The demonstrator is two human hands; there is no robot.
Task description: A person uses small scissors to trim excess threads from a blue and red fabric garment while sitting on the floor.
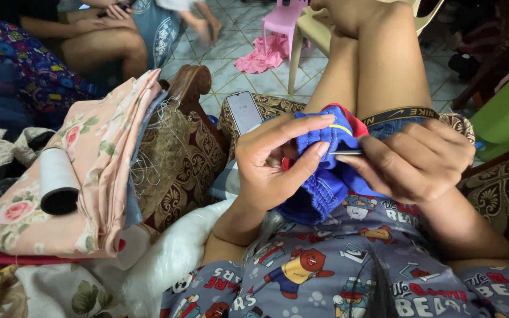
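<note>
I'm seeing a pale tiled floor (pixel 237 65) up top, a pink plastic chair (pixel 281 20) beside a cream chair (pixel 313 32), and a carved wooden sofa arm (pixel 188 82) with brown patterned upholstery (pixel 178 171) in soft daylight.

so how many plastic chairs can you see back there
2. A small pink chair stands on the tiled floor at top centre; a cream chair is right beside it, largely hidden behind a raised leg. More may sit out of frame.
</note>
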